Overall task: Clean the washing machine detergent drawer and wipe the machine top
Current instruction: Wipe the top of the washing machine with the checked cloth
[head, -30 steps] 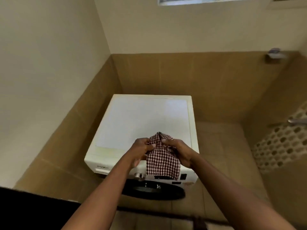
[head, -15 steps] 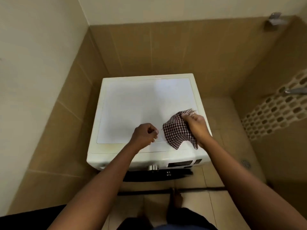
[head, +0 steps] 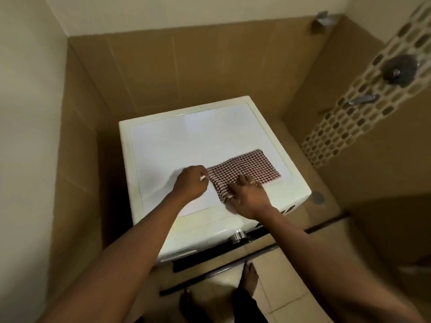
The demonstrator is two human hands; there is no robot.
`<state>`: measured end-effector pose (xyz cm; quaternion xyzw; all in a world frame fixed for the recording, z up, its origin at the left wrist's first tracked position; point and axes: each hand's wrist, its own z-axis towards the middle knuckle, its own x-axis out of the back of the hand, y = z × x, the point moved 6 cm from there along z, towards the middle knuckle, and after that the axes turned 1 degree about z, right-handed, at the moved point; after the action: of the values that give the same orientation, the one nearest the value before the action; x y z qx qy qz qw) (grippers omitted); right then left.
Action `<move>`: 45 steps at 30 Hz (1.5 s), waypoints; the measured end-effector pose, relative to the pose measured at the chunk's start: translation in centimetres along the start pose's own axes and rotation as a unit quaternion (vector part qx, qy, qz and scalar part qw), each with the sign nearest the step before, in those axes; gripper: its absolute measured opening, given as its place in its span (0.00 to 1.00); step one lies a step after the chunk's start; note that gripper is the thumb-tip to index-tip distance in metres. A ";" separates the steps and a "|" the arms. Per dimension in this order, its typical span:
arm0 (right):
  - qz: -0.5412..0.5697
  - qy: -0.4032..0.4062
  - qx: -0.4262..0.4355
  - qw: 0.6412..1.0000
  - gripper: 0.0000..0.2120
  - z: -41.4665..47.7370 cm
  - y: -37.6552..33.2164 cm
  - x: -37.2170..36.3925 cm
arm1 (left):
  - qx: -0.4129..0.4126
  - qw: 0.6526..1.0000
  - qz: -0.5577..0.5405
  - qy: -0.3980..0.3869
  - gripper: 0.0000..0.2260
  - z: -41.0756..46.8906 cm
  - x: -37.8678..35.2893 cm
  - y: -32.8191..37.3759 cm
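Checked cloth (head: 247,166) is laid flat on the right front of the washer top (head: 175,148), pressed at its near edge by the right hand (head: 248,195) with fingers spread, while the left hand (head: 191,183) is curled at its left corner, grip not discernible.

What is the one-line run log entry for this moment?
phase: wipe machine top | cloth: flat on top | right hand: pressing cloth | left hand: curled at cloth edge, grip unclear
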<state>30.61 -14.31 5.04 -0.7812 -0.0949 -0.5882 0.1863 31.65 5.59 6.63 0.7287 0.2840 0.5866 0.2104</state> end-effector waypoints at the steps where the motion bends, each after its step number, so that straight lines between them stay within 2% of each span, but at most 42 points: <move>1: 0.022 0.018 -0.029 0.999 0.28 0.4 -0.2 -0.3 | -0.016 1.000 0.013 -0.001 0.08 0.6 0.2 -0.2; 4: 0.080 0.134 -0.102 0.983 0.30 2.5 0.1 0.7 | -0.052 0.998 0.046 0.009 0.09 2.8 1.1 -0.7; 6: 0.082 0.113 -0.134 0.981 0.32 4.9 0.6 0.1 | -0.056 0.996 0.070 0.008 0.11 4.7 1.8 -1.3; 9: 0.042 0.032 -0.126 0.991 0.35 8.1 1.4 -2.4 | -0.061 0.989 0.131 -0.009 0.20 8.2 2.3 -2.3; 14: 0.066 0.069 -0.131 0.987 0.36 13.9 2.8 -2.5 | -0.014 0.964 0.237 -0.118 0.30 12.6 2.7 -4.1; 17: 0.054 0.078 -0.114 0.989 0.38 18.6 1.4 -1.7 | -0.011 0.936 0.302 -0.181 0.32 13.4 2.0 -4.3; 20: 0.057 0.087 -0.037 0.994 0.39 18.0 0.3 -2.0 | 0.000 0.933 0.302 -0.195 0.30 14.2 2.5 -2.9; 22: 0.036 0.085 -0.011 0.996 0.41 16.3 2.1 -2.2 | -0.004 0.932 0.299 -0.203 0.28 14.9 3.5 -2.2; 26: 0.005 0.065 -0.136 0.989 0.42 19.0 7.5 -1.0 | -0.010 0.940 0.267 -0.214 0.27 16.0 4.2 -2.2; 29: -0.002 0.070 -0.164 0.984 0.42 25.2 6.8 0.3 | -0.001 0.945 0.256 -0.201 0.27 16.4 4.7 -2.1; 31: -0.005 0.057 -0.137 0.989 0.42 28.0 4.9 0.4 | -0.006 0.948 0.250 -0.197 0.27 16.4 4.9 -1.6; 33: -0.016 0.062 -0.071 0.995 0.41 27.7 3.1 0.1 | -0.011 0.950 0.237 -0.203 0.27 16.5 4.6 -1.7; 36: -0.030 0.073 0.076 0.994 0.38 21.8 2.4 -0.9 | 0.000 0.950 0.229 -0.211 0.28 16.8 4.3 -3.0; 38: -0.024 0.073 0.103 0.992 0.37 18.2 5.2 -1.3 | 0.008 0.952 0.218 -0.216 0.27 17.1 3.8 -3.4; 42: 0.002 0.091 -0.020 0.996 0.38 20.9 10.6 0.6 | 0.041 0.945 0.237 -0.222 0.24 17.6 3.5 -3.6; 45: 0.051 0.096 -0.077 0.991 0.38 26.8 8.8 1.6 | 0.045 0.941 0.252 -0.220 0.24 17.5 3.1 -3.5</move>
<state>57.94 -11.65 -1.39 -0.7369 0.0089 -0.6560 0.1631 48.63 10.68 2.73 0.8962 0.0642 0.4316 0.0800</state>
